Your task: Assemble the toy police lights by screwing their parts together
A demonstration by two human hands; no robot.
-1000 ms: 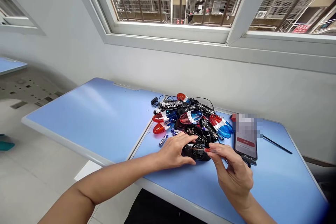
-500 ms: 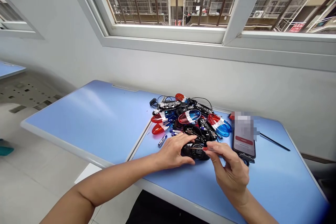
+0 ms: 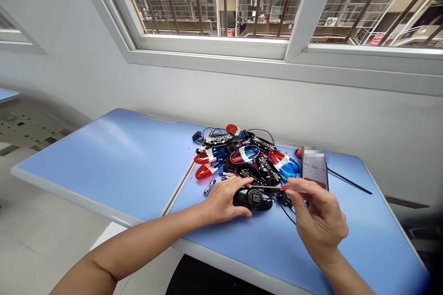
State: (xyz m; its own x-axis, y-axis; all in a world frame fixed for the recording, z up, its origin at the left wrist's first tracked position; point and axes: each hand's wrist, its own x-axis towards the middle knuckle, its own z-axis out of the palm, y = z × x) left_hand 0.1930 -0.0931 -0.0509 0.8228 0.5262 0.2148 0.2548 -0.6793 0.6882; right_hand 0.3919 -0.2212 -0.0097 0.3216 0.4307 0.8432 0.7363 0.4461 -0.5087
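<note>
My left hand [image 3: 226,199] is closed around the left end of a black oval housing [image 3: 266,202], steadying it on the blue desk; a round recessed part faces up. Between the thumb and fingers of my right hand [image 3: 320,214] is a screwdriver [image 3: 284,188] with a red and clear handle. Its thin shaft points left, just beyond the housing's far side; whether the tip touches anything I cannot tell. Behind both hands lies a pile with red-and-blue light covers [image 3: 284,163], black housings with exposed boards [image 3: 249,174], and batteries [image 3: 209,187].
A phone [image 3: 314,170] showing a timer stands right of the pile, with a black strip [image 3: 351,181] beside it. Thin cables run near my right hand. The blue desk [image 3: 104,161] stretches left past a seam, below a barred window.
My right hand has moved right, drawing the screwdriver off the round part of the housing. The phone screen now shows timer digits. The whole view has shifted slightly.
</note>
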